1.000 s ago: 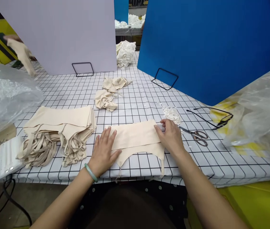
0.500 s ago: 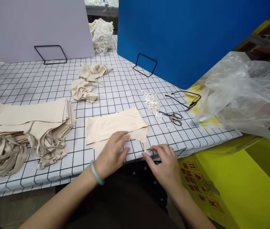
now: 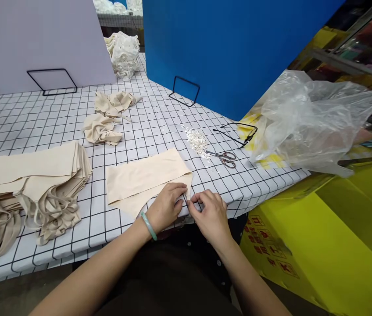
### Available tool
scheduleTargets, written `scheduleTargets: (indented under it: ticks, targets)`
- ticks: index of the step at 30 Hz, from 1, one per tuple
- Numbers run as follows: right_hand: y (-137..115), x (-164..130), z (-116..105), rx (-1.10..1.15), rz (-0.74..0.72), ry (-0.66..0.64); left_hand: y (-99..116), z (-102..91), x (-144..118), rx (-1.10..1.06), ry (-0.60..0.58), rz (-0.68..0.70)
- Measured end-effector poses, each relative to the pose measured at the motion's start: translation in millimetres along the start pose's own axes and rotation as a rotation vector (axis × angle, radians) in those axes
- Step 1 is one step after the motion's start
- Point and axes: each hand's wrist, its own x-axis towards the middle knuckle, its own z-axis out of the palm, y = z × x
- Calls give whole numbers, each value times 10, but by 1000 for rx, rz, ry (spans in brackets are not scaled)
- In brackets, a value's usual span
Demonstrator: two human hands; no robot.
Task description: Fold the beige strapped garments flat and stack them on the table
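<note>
A beige camisole-like garment [image 3: 146, 173] lies flat on the checked tablecloth, its wide band to the far side and a narrow strap at its near right corner. My right hand [image 3: 209, 215] pinches that strap between thumb and forefinger at the table's front edge. Close beside it, my left hand [image 3: 168, 204], with a pale green bangle [image 3: 149, 226] on the wrist, has its fingers curled on the same strap end. The exact grip of the left fingertips is partly hidden.
Stacked beige garments [image 3: 48, 164] lie at left, with crumpled beige pieces [image 3: 102, 129] behind. Small white scraps [image 3: 196, 140], scissors [image 3: 223, 158] and glasses [image 3: 240, 135] lie at right. Beyond are a plastic bag [image 3: 304, 118], a blue board [image 3: 225, 52] and a yellow box [image 3: 337, 228].
My left hand has moved right along the garment to the strap, beside my right hand. The right fingers have closed on the strap. The view has shifted slightly to the right.
</note>
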Motion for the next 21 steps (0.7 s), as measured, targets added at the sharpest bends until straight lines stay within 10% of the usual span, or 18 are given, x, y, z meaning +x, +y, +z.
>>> scheduleTargets:
  ticks: [13,21]
  targets:
    - [67,25,-211,547,244,-181,193,-18,19,157,-95,1]
    - [17,-31,-77,87,14,-38,207,-11,-48,153,7,51]
